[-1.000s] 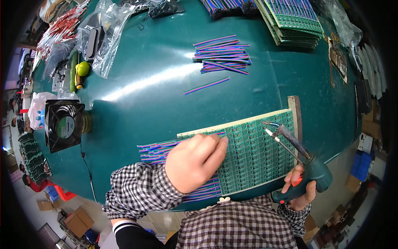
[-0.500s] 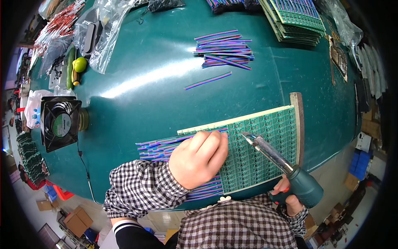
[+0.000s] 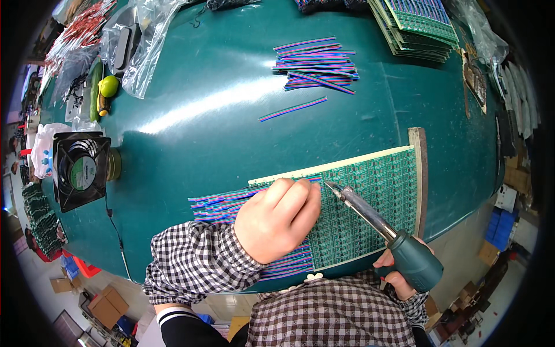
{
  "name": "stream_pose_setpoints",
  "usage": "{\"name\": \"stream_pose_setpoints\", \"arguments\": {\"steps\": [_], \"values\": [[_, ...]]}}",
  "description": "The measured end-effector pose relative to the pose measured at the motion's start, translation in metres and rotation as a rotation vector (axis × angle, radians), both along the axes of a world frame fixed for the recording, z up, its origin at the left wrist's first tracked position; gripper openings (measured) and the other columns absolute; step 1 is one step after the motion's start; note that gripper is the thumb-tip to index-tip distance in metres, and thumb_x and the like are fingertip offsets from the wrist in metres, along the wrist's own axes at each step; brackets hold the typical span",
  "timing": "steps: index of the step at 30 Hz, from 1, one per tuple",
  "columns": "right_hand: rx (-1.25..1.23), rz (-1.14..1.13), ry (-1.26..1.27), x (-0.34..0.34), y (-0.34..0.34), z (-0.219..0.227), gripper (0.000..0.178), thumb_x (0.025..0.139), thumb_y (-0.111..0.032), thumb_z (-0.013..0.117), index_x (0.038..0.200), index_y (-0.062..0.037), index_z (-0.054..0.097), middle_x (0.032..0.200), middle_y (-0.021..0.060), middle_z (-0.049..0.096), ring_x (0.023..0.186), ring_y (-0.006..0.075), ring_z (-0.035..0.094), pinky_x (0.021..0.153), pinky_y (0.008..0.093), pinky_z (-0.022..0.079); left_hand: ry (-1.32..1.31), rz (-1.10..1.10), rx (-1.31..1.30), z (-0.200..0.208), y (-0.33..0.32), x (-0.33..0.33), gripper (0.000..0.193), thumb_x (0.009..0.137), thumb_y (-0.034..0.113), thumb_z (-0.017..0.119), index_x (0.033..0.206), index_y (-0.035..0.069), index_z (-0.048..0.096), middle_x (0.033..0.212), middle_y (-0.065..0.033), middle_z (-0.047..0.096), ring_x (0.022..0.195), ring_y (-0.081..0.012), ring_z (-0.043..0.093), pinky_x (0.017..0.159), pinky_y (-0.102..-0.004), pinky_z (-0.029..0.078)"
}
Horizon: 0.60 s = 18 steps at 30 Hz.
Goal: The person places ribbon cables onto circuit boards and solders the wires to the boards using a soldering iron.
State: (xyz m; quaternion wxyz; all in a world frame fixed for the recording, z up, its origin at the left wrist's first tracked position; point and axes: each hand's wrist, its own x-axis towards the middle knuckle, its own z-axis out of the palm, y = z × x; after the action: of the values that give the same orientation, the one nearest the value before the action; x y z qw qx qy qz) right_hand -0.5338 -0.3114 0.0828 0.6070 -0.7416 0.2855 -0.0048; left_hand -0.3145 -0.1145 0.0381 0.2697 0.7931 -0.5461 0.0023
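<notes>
A green panel of small circuit boards (image 3: 370,202) lies before me, with a pale strip along its far edge. Several striped ribbon wires (image 3: 217,209) run leftward from its left part, partly under my wrist. My left hand (image 3: 276,222) rests over these wires, fingers curled in a pinch at the end of one ribbon wire near the panel's far edge. My right hand (image 3: 399,284) grips a dark green soldering gun (image 3: 417,265) by its handle. Its metal tip is just right of my left fingertips, close over the boards; whether it touches cannot be seen.
A wooden bar (image 3: 417,179) borders the panel's right side. Beyond lie a loose ribbon wire (image 3: 293,109) and a wire pile (image 3: 318,69). Stacked panels (image 3: 413,29) stand at far right. A black fan (image 3: 82,172), a lime (image 3: 108,86) and plastic bags (image 3: 147,52) sit left.
The soldering gun has come left in my right hand, bringing its tip closer to my left fingertips. My left hand stays almost in place. The whole view has shifted slightly.
</notes>
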Motion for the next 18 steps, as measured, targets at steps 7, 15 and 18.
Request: {"name": "stream_pose_setpoints", "arguments": {"steps": [7,15,18], "values": [[-0.024,0.067,0.042,0.0038,-0.0023,0.0009,0.042,0.080,-0.052,0.084,0.092,-0.0113,0.078,0.085,-0.0008,0.076,0.076,0.0220,0.069,0.071,0.0369,0.055,0.011,0.002,0.008,0.0004,0.0004,0.0007,0.041,0.071,0.007,0.068,0.110,-0.004,0.071,0.102,-0.0113,0.063,0.087,-0.0242,0.064,0.073,-0.0336,0.057],[-0.026,0.050,0.055,0.0013,-0.0015,-0.0020,0.043,0.078,-0.051,0.086,0.090,-0.0109,0.078,0.085,-0.0003,0.076,0.076,0.0224,0.069,0.070,0.0363,0.055,0.017,-0.002,0.017,0.0011,0.0006,0.0011,0.040,0.071,0.007,0.068,0.109,-0.004,0.072,0.102,-0.0109,0.063,0.087,-0.0238,0.064,0.073,-0.0333,0.057],[-0.037,0.053,0.054,0.0010,-0.0016,-0.0025,0.043,0.078,-0.051,0.086,0.089,-0.0106,0.077,0.085,-0.0005,0.076,0.076,0.0224,0.069,0.070,0.0360,0.055,0.024,-0.005,0.016,0.0011,0.0002,0.0016,0.040,0.071,0.007,0.068,0.109,-0.004,0.072,0.102,-0.0110,0.062,0.087,-0.0238,0.065,0.073,-0.0334,0.057]]}}
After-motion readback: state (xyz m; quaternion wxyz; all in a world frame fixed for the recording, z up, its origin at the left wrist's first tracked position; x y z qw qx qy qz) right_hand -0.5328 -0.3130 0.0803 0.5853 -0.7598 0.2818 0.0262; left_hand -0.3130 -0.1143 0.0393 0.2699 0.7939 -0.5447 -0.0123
